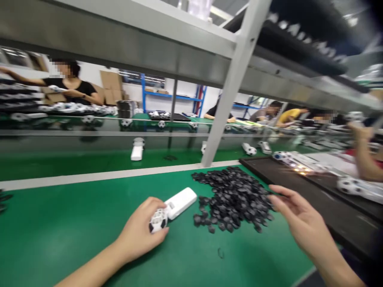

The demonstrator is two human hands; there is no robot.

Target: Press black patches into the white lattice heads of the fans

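Observation:
My left hand [141,229] grips the round black-and-white football-patterned end of a white handheld device [175,206] that lies on the green table. My right hand [295,213] hovers with its fingers spread at the right edge of a heap of small black plastic parts [235,195], its fingertips touching the outermost pieces. Whether a part is pinched between them, I cannot tell. One loose black ring [220,252] lies nearer to me.
A dark tray [317,199] lies at the right. Beyond the white line a green conveyor belt [74,161] carries more white devices [137,150]. A grey post [227,95] holds an overhead shelf. Other people work across the line and at my right.

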